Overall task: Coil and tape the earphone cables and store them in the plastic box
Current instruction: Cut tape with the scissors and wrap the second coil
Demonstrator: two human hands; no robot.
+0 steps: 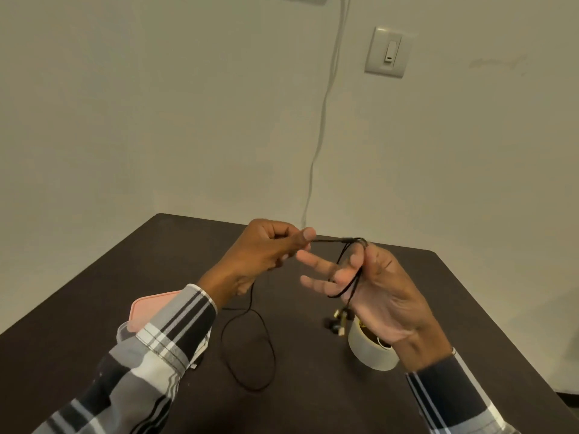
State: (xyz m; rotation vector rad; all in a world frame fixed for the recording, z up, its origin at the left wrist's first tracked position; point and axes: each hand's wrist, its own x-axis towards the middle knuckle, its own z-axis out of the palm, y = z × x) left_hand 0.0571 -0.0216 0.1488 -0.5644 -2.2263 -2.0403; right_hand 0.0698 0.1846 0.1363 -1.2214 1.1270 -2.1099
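Note:
A thin black earphone cable [250, 349] runs between both hands above a dark table [313, 402]. My left hand [266, 255] pinches the cable between thumb and fingers, and its slack drops in a loop onto the table. My right hand [372, 286] is palm up with fingers spread; several turns of cable are wound around them and the thumb pins the cable. The earbuds [338, 322] dangle below that hand. A plastic box with a pink lid [147, 311] lies under my left sleeve, mostly hidden. A roll of white tape [369, 349] stands under my right wrist.
A white wall stands behind the table, with a light switch [388, 53] and a white cord [326, 104] running down it. The table's far edge lies just beyond my hands.

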